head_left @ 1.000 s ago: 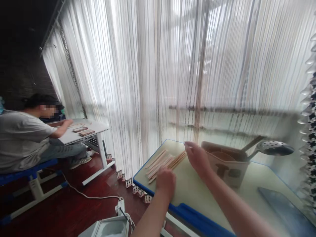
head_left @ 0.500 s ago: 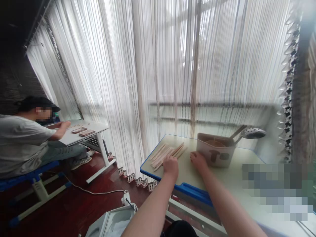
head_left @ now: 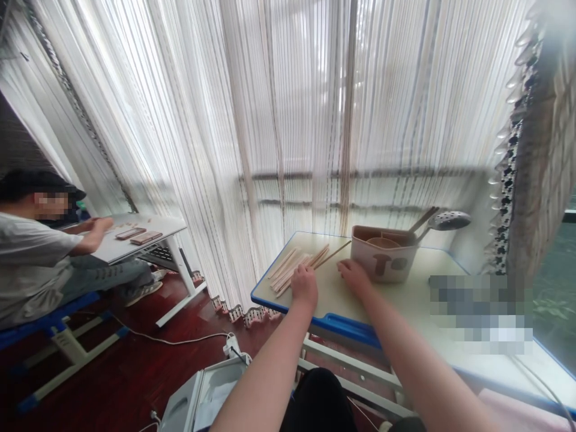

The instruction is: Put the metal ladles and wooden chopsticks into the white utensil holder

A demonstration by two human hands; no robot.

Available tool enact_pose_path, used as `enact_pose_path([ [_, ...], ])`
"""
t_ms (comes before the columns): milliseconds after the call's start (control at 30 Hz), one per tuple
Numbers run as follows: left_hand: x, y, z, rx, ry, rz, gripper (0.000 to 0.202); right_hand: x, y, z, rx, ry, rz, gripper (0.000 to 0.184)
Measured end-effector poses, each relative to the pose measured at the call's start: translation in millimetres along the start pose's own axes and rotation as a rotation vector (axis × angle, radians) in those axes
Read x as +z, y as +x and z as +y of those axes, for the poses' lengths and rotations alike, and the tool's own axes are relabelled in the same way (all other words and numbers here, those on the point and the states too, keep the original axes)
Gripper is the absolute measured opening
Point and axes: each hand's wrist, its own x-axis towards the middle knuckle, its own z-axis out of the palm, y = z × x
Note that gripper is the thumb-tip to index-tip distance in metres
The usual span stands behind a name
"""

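Observation:
Several pale wooden chopsticks (head_left: pixel 286 268) lie in a loose pile at the left of the light desk top. My left hand (head_left: pixel 305 284) is closed at the near right side of the pile. From its fingers one chopstick (head_left: pixel 335 254) slants up to the right, toward the container. My right hand (head_left: pixel 354 277) rests low beside the left face of a pinkish utensil container (head_left: pixel 380 259), its fingers apart and nothing visible in them. Inside the container stand a slotted metal spoon (head_left: pixel 450 221) and brown handles (head_left: pixel 423 219).
The desk (head_left: pixel 432 354) has a blue edge, with a blurred patch at its right. A sheer curtain (head_left: pixel 288 120) hangs behind. At left another person (head_left: pixel 36 258) sits at a white table (head_left: pixel 166 225). A white bin-like box (head_left: pixel 198 393) and cable (head_left: pixel 180 345) are on the floor.
One chopstick now sticks out from my left hand, apart from the pile, pointing right. Both hands stay near their earlier places; the view has tilted down and turned right.

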Motion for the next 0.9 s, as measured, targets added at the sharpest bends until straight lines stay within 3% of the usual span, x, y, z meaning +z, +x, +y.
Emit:
enact_pose_path([
  [267, 3.6, -1, -3, 0.092, -0.073, 0.071, 0.025, 2, -3, -11, 0.047, 0.249, -0.053, 0.034],
  [500, -5.0, -5, -4, 0.223, -0.246, 0.121, 0.023, -1, -12, -24, 0.090, 0.457, -0.104, 0.038],
  [633, -9.1, -7, -7, 0.188, -0.350, 0.183, 0.022, -6, -16, -29, 0.116, 0.617, -0.162, 0.041],
  [767, -12.4, -9, -9, 0.109, -0.422, 0.245, 0.023, -8, -20, -31, 0.124, 0.621, -0.171, 0.042],
  [900, -14.1, -11, -7, 0.181, -0.439, 0.204, 0.025, -8, -21, -31, 0.118, 0.630, -0.180, 0.043],
])
